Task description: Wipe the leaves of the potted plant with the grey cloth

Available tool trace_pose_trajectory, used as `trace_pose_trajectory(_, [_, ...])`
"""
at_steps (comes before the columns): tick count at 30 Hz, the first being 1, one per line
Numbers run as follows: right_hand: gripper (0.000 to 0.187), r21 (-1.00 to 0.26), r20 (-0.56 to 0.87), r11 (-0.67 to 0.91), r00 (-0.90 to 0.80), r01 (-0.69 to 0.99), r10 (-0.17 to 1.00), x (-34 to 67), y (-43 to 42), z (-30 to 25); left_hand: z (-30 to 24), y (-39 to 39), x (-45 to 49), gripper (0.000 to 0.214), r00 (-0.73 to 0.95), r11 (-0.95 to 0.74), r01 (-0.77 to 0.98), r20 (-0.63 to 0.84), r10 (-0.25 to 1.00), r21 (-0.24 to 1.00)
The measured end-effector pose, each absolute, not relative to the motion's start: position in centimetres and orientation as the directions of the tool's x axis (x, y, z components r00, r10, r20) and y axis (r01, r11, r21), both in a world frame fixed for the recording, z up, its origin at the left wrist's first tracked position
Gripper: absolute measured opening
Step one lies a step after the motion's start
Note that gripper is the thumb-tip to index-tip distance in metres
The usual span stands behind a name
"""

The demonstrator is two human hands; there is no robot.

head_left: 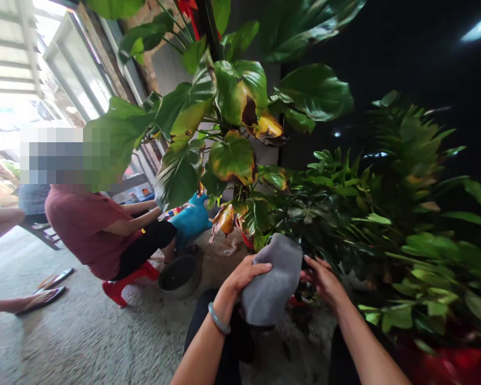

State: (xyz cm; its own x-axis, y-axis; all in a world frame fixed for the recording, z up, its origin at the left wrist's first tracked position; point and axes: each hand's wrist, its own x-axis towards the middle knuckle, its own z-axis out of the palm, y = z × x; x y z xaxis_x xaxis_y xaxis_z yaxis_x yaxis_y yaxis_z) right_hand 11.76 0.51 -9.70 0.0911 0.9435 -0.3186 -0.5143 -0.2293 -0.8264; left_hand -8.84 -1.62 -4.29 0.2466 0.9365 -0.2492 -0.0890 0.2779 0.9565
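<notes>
A grey cloth [273,283] hangs between my hands, in front of the low leaves of a plant. My left hand [244,274], with a bangle at its wrist, is closed on the cloth's left side, thumb lying over the front. Just off the cloth's right edge is my right hand [324,278], its fingers apart and partly lost against dark foliage. Behind the cloth, a potted plant [232,155] with broad green leaves rises, several leaves yellowed and browned at their edges. What lies behind the cloth is hidden.
Dense leafy plants [417,256] fill the right side. At left, a person in a red shirt [84,224] sits on a red stool [130,283]. A dark bucket [179,275] stands on the concrete floor [104,342], and sandals [44,299] show on another person's feet.
</notes>
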Motion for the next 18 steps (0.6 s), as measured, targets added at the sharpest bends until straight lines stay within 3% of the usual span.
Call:
trace_pose_trajectory(5, [0.035, -0.827, -0.293, -0.192, 0.113, -0.528, 0.949, 11.5, 0.4, -9.0, 0.6, 1.9, -10.2, 0.035, -0.064, 0.061, -0.350, -0.089, 0.994, 0.935])
trace_pose_trajectory(8, [0.035, -0.821, -0.308, -0.196, 0.125, -0.536, 0.943, 11.1, 0.3, -8.7, 0.7, 4.4, -9.6, 0.032, -0.177, 0.012, -0.347, -0.078, 0.981, 0.938])
trace_pose_trajectory(11, [0.034, -0.828, -0.315, -0.204, 0.133, -0.522, 0.940, 11.0, 0.3, -8.7, -2.5, 3.7, -9.4, 0.029, -0.146, 0.155, -0.219, -0.189, 0.971, 0.963])
trace_pose_trajectory(14, [0.034, -0.837, -0.327, -0.222, 0.132, -0.500, 0.936, 11.3, 0.3, -8.9, -5.1, 1.2, -10.5, 0.032, 0.025, 0.304, -0.179, -0.305, 0.952, 0.936])
trace_pose_trajectory(16, [0.035, -0.838, -0.329, -0.229, 0.123, -0.495, 0.936, 11.5, 0.3, -9.1, -4.6, 0.1, -11.7, 0.037, 0.087, 0.302, -0.222, -0.290, 0.953, 0.927])
trace_pose_trajectory(18, [0.036, -0.839, -0.307, -0.213, 0.113, -0.500, 0.945, 11.5, 0.4, -9.3, -2.5, 0.3, -12.5, 0.037, 0.040, 0.217, -0.299, -0.215, 0.976, 0.929])
